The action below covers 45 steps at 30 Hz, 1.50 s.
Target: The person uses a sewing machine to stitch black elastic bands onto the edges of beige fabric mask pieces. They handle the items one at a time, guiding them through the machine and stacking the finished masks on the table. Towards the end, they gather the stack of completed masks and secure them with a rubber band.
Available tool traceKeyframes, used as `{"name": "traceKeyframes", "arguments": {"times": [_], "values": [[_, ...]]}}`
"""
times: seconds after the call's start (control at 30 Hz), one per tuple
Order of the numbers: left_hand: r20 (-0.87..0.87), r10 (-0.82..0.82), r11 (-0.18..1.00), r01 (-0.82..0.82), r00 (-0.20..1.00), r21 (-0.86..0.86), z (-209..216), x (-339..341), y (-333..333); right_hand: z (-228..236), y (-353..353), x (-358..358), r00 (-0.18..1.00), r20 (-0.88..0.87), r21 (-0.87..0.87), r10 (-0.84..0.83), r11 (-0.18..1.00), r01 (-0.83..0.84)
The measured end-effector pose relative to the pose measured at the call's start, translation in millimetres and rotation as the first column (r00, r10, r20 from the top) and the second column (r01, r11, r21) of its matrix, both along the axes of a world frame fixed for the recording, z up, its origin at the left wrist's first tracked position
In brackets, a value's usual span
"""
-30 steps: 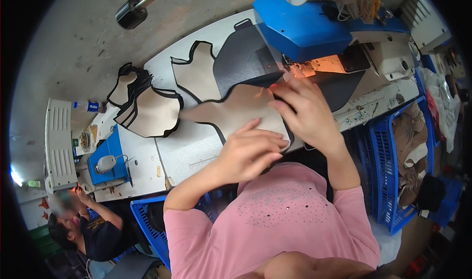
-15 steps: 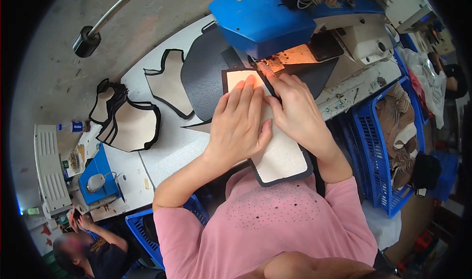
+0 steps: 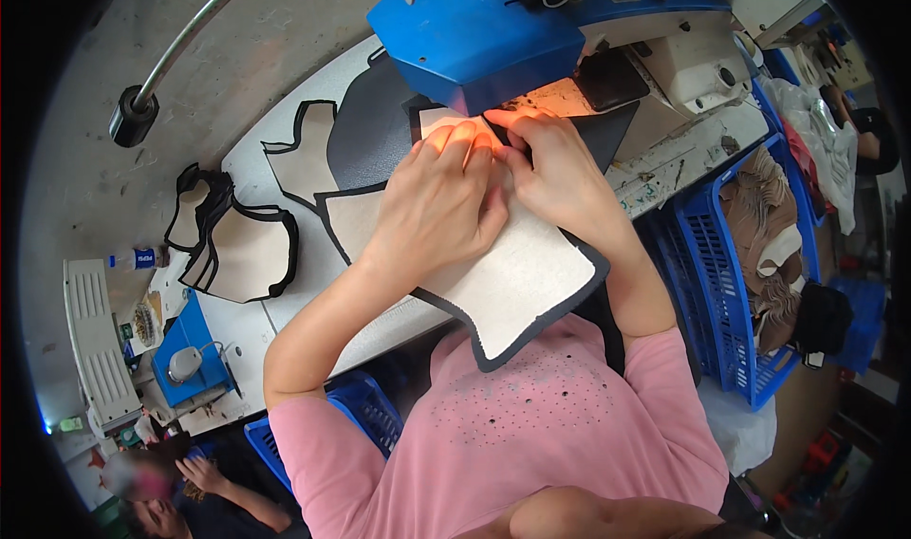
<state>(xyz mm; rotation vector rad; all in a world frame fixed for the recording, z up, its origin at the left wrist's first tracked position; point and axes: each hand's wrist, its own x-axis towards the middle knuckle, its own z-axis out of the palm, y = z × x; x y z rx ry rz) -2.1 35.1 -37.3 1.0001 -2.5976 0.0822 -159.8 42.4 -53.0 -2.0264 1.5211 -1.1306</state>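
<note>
Cream black-edged panel (image 3: 531, 278), far end at blue sewing machine (image 3: 474, 41), near corner overhanging tabletop (image 3: 311, 288). Looks light, pliable; best steadied flat, near its border. Left hand (image 3: 436, 193) presses, unclenched; right hand (image 3: 560, 164) at far edge, pinching or not, can't tell from here. Some room leftward.

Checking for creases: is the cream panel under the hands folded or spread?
Spread where visible: the panel shows one broad face; the left hand and right hand hide part.
</note>
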Motion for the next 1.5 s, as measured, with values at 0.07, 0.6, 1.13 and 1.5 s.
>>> {"name": "traceKeyframes", "arguments": {"times": [0.07,0.6,1.13,1.5], "values": [[0.019,-0.012,1.000,0.012,1.000,0.028,3,2,-3,6,0,-2,1.000,0.008,0.140,0.003,0.990,-0.004],[0.169,0.013,0.999,-0.005,0.986,-0.042,18,7,-6,-1,6,-8,0.993,0.115,0.012,-0.025,1.000,0.024],[0.001,-0.152,0.969,0.149,0.988,0.198,12,33,-54,-4,8,-6,0.992,0.116,-0.059,-0.042,0.997,0.049],[0.142,-0.003,0.997,-0.008,0.990,0.082,15,23,-31,-2,19,-14,0.993,0.113,-0.058,-0.033,0.998,0.040]]}}
